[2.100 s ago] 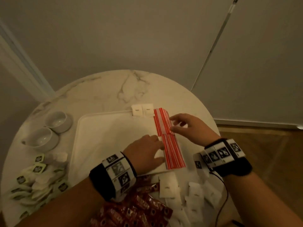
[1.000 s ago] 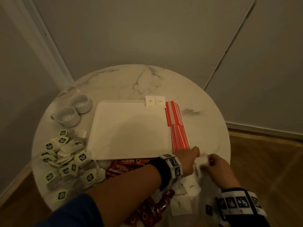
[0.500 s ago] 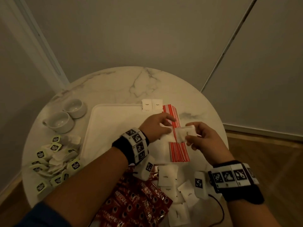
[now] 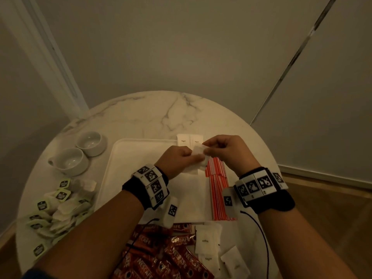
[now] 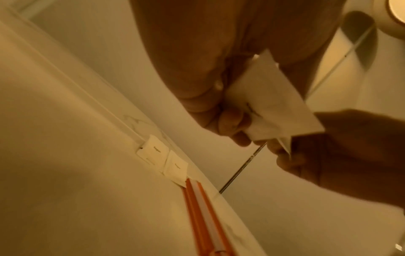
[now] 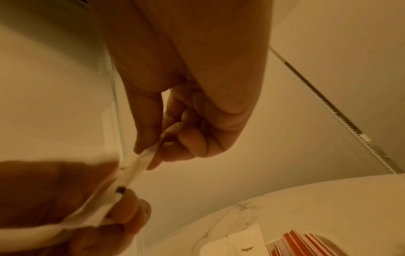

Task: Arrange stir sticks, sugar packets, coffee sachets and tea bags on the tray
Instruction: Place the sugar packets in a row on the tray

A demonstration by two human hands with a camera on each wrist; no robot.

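Above the far right part of the white tray (image 4: 136, 170), both hands hold a small bunch of white sugar packets (image 4: 198, 159) between them. My left hand (image 4: 188, 158) grips the bunch from the left, and my right hand (image 4: 209, 152) pinches its top packet. The left wrist view shows the packets (image 5: 274, 107) fanned between the fingers; the right wrist view shows one packet (image 6: 142, 161) edge-on. Two sugar packets (image 4: 190, 140) lie side by side at the tray's far edge. Red-and-white stir sticks (image 4: 218, 190) line its right side. Coffee sachets (image 4: 161, 256), loose sugar packets (image 4: 209, 242) and tea bags (image 4: 58, 210) lie off the tray.
Two white cups (image 4: 69, 161) stand at the left of the round marble table (image 4: 161, 113). Walls close in behind the table, and wooden floor shows at the right. Thin black cables hang from both wrist cameras over the sachets.
The hands took sugar packets from the near pile and carried them up over the tray. In the last half second they moved toward the two packets at the far edge.
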